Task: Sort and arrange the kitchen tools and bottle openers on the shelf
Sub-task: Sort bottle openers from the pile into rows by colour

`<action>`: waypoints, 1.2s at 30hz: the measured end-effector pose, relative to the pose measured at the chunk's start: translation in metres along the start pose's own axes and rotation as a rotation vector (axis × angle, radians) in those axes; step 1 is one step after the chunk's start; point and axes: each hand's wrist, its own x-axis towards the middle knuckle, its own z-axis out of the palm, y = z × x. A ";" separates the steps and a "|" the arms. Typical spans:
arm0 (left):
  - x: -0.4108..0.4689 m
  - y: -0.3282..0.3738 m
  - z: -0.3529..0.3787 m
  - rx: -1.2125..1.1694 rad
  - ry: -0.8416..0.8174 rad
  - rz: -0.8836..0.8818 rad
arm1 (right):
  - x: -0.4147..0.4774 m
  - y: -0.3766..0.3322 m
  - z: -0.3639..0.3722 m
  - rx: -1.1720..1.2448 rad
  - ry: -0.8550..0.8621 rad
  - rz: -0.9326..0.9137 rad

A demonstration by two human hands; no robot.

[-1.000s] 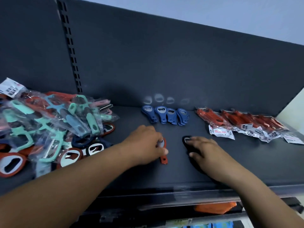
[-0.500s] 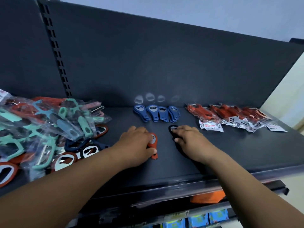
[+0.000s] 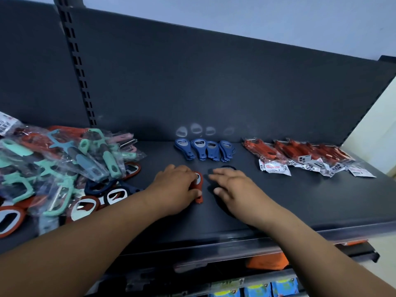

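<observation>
Near the blue openers (image 3: 203, 150), left hand (image 3: 175, 187) pinches a likely light, rigid red opener (image 3: 199, 183) by its edges; right hand (image 3: 233, 189) lies flat on a dark opener (image 3: 228, 167).

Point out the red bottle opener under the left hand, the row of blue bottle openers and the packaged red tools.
red bottle opener (image 3: 199, 199): head view, its lower red end.
blue bottle openers (image 3: 201, 155): head view, handle of the second from left.
packaged red tools (image 3: 296, 151): head view, a red handle inside plastic.

Dark metal shelf (image 3: 300, 206) standing against a pale wall (image 3: 257, 16).
A slotted upright (image 3: 75, 61) is running down the dark back panel (image 3: 214, 82), a cream wall (image 3: 375, 129) is showing at the right, and soft light is falling evenly.
</observation>
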 end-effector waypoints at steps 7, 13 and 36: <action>0.002 -0.015 -0.005 -0.119 0.058 -0.035 | 0.004 -0.017 0.011 -0.001 -0.032 -0.105; -0.014 -0.031 -0.022 -0.047 0.049 -0.072 | 0.000 -0.014 0.019 -0.077 -0.026 -0.148; -0.002 0.051 0.009 -0.082 -0.029 0.248 | 0.027 0.056 0.000 0.094 -0.058 0.077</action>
